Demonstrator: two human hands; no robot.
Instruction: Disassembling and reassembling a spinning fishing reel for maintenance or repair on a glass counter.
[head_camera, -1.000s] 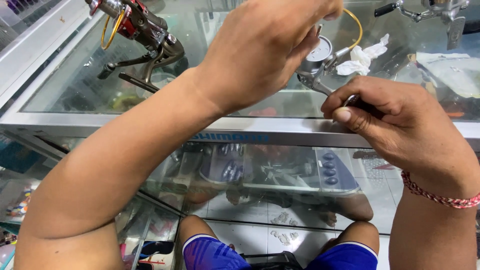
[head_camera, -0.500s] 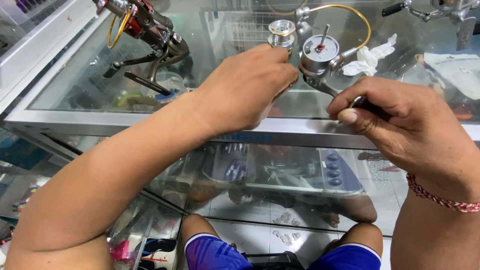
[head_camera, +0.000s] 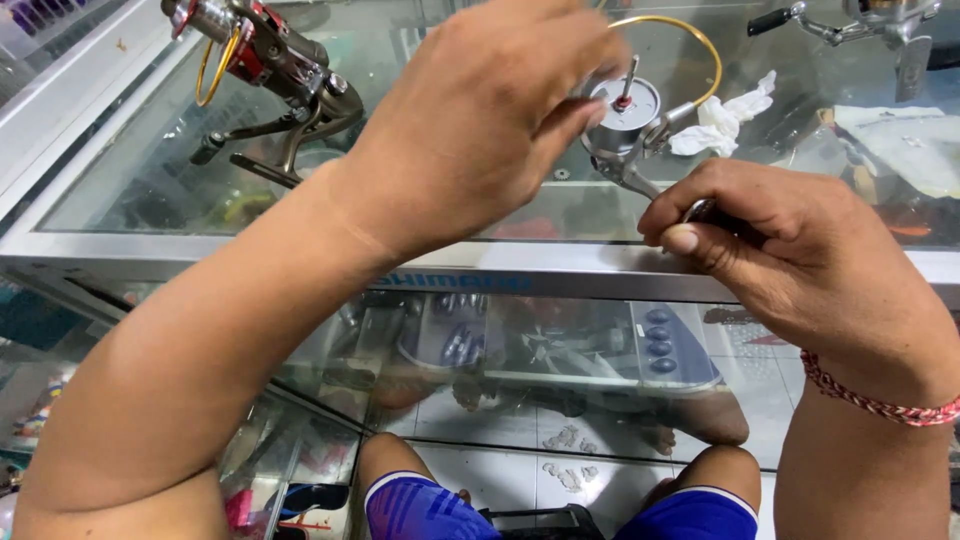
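Where the near edge of the glass counter runs across the view, the right hand rests at the edge, fingers closed around the metal stem of a silver fishing reel, holding it upright just above the glass. Left hand: raised over the reel's head, fingers curled and nearly closed, thumb tip against the rim of the round top; whether they pinch a small part cannot be told, the palm hiding them.

Step in hand, by judgement: assembly or adjustment at the top of the reel, about the bare centre shaft. A next move would call for a steady grip on the stem and fine fingertip work at the shaft.

Reel: grey-silver body, flat round top with a thin upright shaft showing a red mark at its base, gold wire bail arching behind.

Beyond: crumpled white tissue just right of the reel; a dark reel with red trim lying far left; another reel handle at the far right.
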